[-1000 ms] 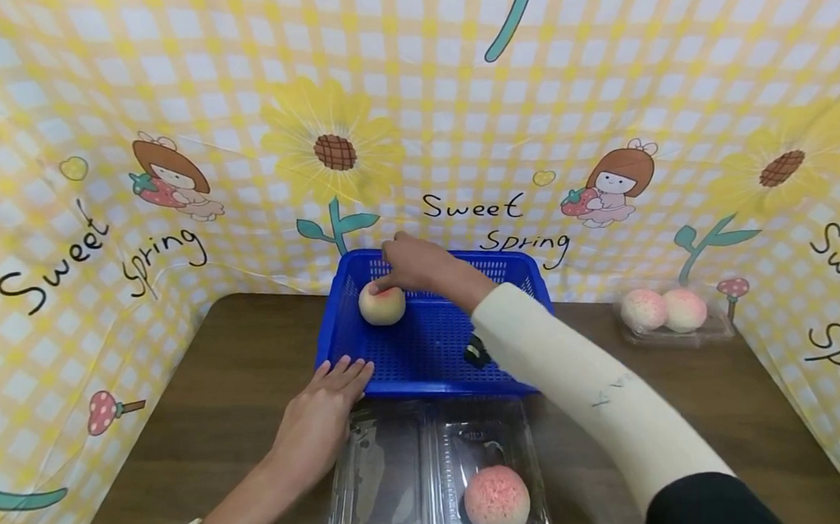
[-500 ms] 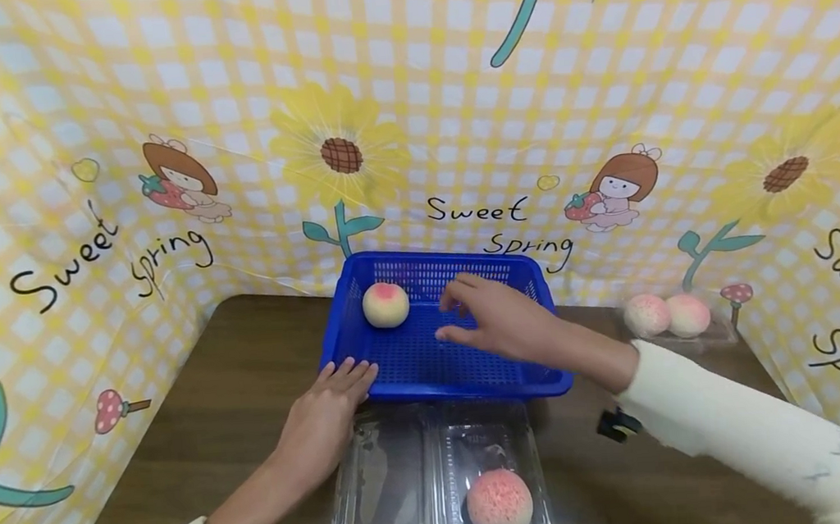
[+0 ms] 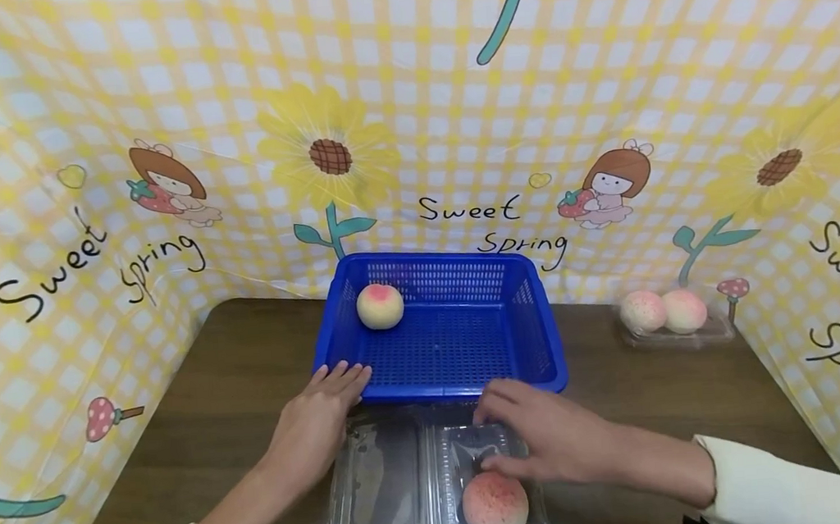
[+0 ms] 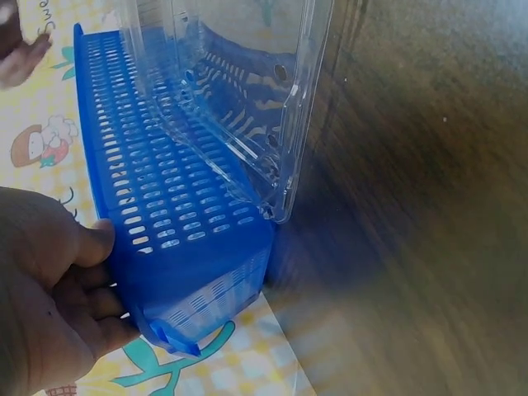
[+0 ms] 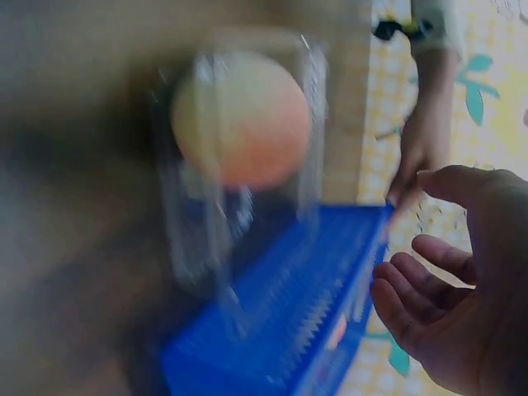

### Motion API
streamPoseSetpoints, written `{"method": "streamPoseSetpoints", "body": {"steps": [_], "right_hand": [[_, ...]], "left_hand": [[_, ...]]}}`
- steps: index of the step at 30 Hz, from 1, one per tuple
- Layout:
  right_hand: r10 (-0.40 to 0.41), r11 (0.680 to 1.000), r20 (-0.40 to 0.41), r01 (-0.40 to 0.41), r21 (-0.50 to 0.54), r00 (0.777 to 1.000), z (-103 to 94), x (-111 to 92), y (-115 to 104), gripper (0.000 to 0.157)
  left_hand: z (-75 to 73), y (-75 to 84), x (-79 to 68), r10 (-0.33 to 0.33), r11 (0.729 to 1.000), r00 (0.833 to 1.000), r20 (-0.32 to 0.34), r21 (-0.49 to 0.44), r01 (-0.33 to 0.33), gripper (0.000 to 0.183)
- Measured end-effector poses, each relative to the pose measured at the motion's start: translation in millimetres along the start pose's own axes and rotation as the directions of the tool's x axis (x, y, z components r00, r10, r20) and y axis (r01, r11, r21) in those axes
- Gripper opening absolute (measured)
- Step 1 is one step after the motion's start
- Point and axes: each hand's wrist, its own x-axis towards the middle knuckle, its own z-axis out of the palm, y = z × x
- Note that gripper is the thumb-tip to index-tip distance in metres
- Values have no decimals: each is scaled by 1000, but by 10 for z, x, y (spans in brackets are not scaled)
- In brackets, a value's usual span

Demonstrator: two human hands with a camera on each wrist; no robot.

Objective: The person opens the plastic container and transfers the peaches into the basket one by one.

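Note:
My left hand (image 3: 313,425) grips the near left corner of a blue perforated basket (image 3: 438,349), thumb and fingers at its rim in the left wrist view. One cream-and-pink peach (image 3: 380,308) lies at the basket's back left. In front of the basket, a clear plastic clamshell box (image 3: 384,491) lies unfolded. A pinker peach (image 3: 495,506) sits in the near end of its right half. Over that half hovers my right hand (image 3: 552,434), fingers spread and loosely bent, thumb close above the peach. In the right wrist view the right hand (image 5: 470,280) holds nothing.
Another clear box (image 3: 712,329) with two peaches (image 3: 664,311) stands at the right on the dark wooden table (image 3: 601,494). A yellow checked cloth (image 3: 453,111) with printed flowers hangs behind and along both sides.
My right hand has let go of the peach in the basket, drawn back out and come forward to the peach in the clamshell. My left hand stays at the basket's corner.

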Motion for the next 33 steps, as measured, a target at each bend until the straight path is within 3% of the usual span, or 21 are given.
{"method": "streamPoseSetpoints", "body": {"steps": [4, 10, 24, 33], "right_hand": [[-54, 997, 39, 56, -54, 998, 197, -141, -50, 47], [-23, 997, 105, 30, -69, 994, 377, -279, -47, 60], [9, 1000, 127, -8, -9, 992, 555, -384, -28, 50], [59, 998, 165, -57, -15, 985, 620, -333, -29, 55]], "left_hand": [[-4, -7, 0, 10, 1000, 1000, -1, 7, -10, 48], [13, -7, -14, 13, 1000, 1000, 6, 13, -14, 49], [1, -26, -3, 16, 1000, 1000, -12, 10, -16, 44], [14, -26, -9, 13, 1000, 1000, -11, 13, -13, 43]]}}
